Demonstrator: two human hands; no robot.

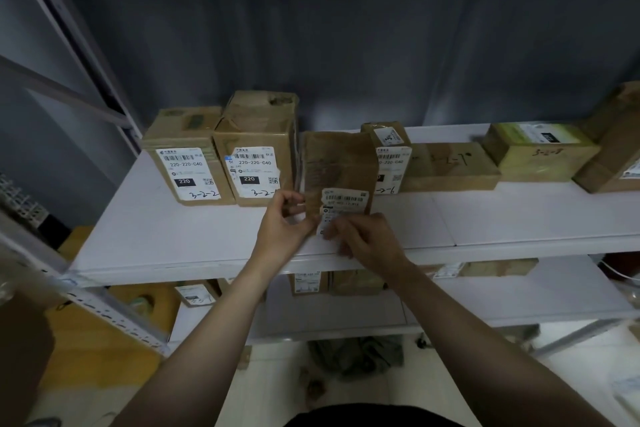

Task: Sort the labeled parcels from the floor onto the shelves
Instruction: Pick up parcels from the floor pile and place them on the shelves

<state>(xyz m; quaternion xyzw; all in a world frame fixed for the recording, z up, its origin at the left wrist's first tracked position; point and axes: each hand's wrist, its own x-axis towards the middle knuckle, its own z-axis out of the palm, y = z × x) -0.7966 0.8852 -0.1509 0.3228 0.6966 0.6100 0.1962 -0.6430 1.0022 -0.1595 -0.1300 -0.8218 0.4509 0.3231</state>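
A brown cardboard parcel [337,170] with a white barcode label stands upright on the white shelf [180,236], between two taller boxes on its left and a small labelled box [389,152] on its right. My left hand [282,222] pinches the parcel's lower left edge. My right hand [363,236] holds its lower right corner, with fingers curled over the label. The parcel's bottom edge is hidden behind my hands.
Two boxes [188,156] [258,149] marked 220 and 3-2-2 stand left of the parcel. A flat box [450,166] and a green-topped box [536,152] lie to the right. A lower shelf [346,308] carries more parcels. Metal uprights [69,45] rise at the left.
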